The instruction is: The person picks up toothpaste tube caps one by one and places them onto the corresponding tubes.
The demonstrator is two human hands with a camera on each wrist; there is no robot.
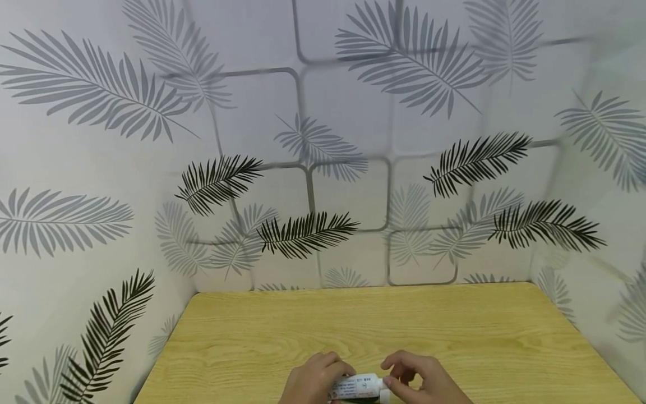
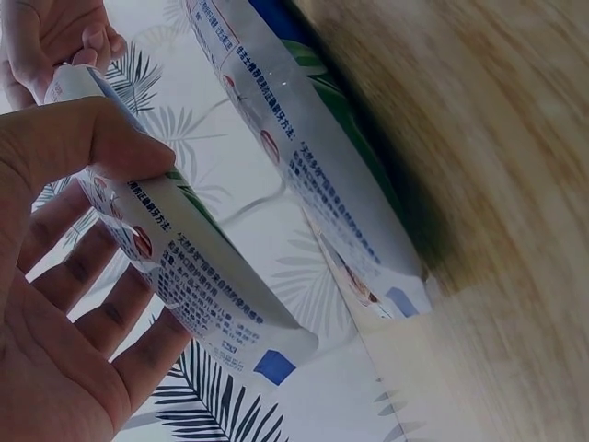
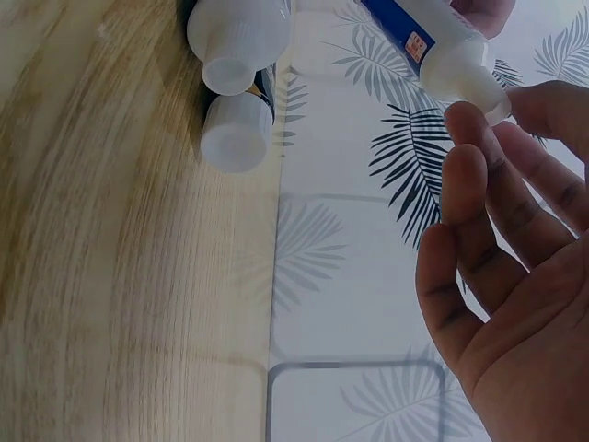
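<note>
My left hand (image 1: 314, 379) grips a white toothpaste tube (image 1: 353, 386) around its body, the thumb across it in the left wrist view. Printed text and a green-and-blue panel show on the tube (image 2: 175, 230). At its other end, my right hand (image 1: 426, 380) pinches the white cap (image 3: 495, 108) between thumb and forefinger, the other fingers loosely bent. The cap is at the tube's neck; whether it is screwed tight cannot be seen. Below the hands, a similar toothpaste tube (image 2: 304, 138) lies on the table, its white cap (image 3: 230, 75) towards the right.
Beside the lying tube, a further white cap (image 3: 236, 138) shows, with its tube mostly hidden. All this is near the front edge of the wood-grain table (image 1: 363, 320). Walls with a leaf pattern (image 1: 353, 196) stand behind the table and at both sides.
</note>
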